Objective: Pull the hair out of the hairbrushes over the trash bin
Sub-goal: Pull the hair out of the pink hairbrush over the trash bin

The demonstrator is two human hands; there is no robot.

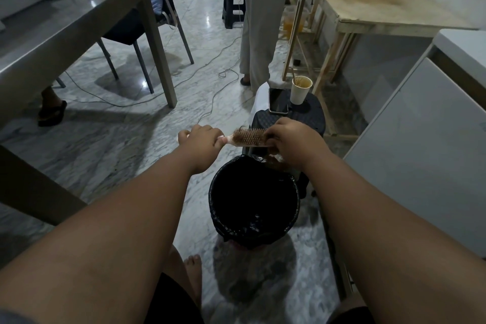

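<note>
- Because the trash bin (214,208) stands on the marble floor (131,155) right in front of the seated person, lined with a black bag and open-mouthed, anything dropped straight down over its middle should land inside.
- Just beyond the bin, a black stool (313,117) carries a phone (278,100) and a paper cup (301,90). A sharp tug that sends an elbow or the brush forward could knock that cup over.
- The left hand (201,141) is wrapped tight round the handle, holding it level.
- The right hand (292,139) has its fingers curled down onto the far end of the brush head. I can't tell whether they pinch hair there or only the head itself.
- The hairbrush (251,137) hangs in the air between the two hands, bristles up, over the bin's far rim rather than its centre. To my eye that is the weak spot: loose strands could drift past the edge onto the stool or floor.
- A brown hair clump (239,135) sits matted in the bristles near the handle, so there's work left. If it tears apart, bits may scatter.
</note>
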